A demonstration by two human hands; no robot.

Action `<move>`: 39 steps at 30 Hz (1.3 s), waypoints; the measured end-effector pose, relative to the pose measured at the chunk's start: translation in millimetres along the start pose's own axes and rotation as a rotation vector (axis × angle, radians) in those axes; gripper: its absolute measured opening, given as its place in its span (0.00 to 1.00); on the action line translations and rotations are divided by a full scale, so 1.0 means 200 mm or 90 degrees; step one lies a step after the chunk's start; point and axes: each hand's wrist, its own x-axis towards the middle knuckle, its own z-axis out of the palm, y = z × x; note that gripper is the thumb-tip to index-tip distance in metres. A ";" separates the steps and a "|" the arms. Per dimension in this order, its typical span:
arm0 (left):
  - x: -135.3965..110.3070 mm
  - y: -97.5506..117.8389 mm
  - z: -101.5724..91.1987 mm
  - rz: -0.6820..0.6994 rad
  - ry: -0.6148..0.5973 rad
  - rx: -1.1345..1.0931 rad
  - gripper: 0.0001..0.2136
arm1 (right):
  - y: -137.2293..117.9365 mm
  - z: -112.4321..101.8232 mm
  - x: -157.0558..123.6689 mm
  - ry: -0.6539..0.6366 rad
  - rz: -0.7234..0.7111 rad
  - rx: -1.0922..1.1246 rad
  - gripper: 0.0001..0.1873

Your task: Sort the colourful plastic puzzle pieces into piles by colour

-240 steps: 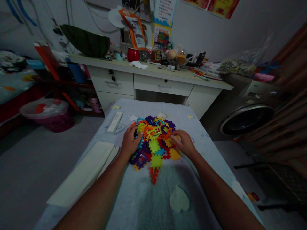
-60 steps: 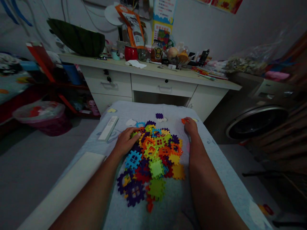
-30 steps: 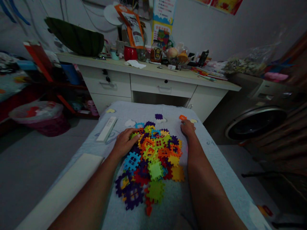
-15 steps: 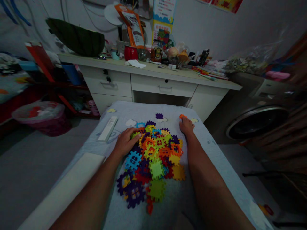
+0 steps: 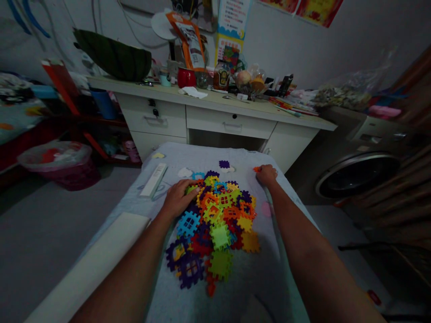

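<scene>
A heap of coloured plastic interlocking tiles (image 5: 220,236) with toothed edges lies on the cloth-covered table in front of me; some tiles have window-like openings. At the heap's left side, my left hand (image 5: 179,197) rests with its fingers over the edge tiles, thumb apart from them, holding nothing that I can see. My right hand (image 5: 268,174) is closed on an orange tile (image 5: 257,169) beyond the heap's far right, at table level; most of this tile is hidden by the fingers. A single purple tile (image 5: 224,164) lies flat between the heap and the table's far edge.
A narrow white box (image 5: 154,180) and a long white slab (image 5: 114,237) lie along the table's left side. Behind stands a white desk (image 5: 208,99) with jars, a watermelon piece (image 5: 114,56) and clutter. A washing machine (image 5: 357,157) is at right, a pink bin (image 5: 63,172) at left.
My right hand has moved slightly right and a little nearer to me, with the orange tile in its fingers. My left hand stays on the heap's edge. The camera view has shifted slightly.
</scene>
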 end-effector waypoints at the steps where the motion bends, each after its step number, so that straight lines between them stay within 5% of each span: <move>1: 0.00 0.00 0.00 0.002 0.001 0.000 0.19 | 0.01 0.01 0.00 -0.005 -0.001 0.018 0.17; 9: 0.00 -0.01 0.00 0.018 -0.003 0.005 0.20 | 0.07 -0.03 0.02 0.099 0.003 0.165 0.28; 13: 0.00 -0.01 0.00 0.012 -0.006 0.007 0.20 | 0.17 -0.10 -0.06 0.025 -0.071 0.246 0.28; 17: 0.00 -0.02 0.01 0.012 -0.005 0.010 0.20 | 0.24 -0.15 -0.21 -0.023 -0.141 0.155 0.31; 24: 0.00 -0.01 0.00 0.015 -0.002 0.000 0.21 | 0.21 -0.13 -0.38 -0.097 -0.062 0.000 0.29; 30: 0.00 -0.01 0.00 0.019 -0.008 0.014 0.21 | 0.16 -0.15 -0.39 -0.044 -0.033 0.019 0.33; 33: 0.01 -0.03 0.01 0.018 -0.008 0.018 0.21 | 0.06 -0.20 -0.39 -0.048 -0.126 0.103 0.27; 37: 0.01 -0.03 0.01 0.013 -0.008 0.023 0.21 | -0.12 -0.26 -0.42 -0.261 -0.391 0.274 0.11; 39: 0.01 -0.03 0.01 0.010 -0.011 0.026 0.21 | -0.19 -0.26 -0.44 -0.296 -0.443 0.274 0.11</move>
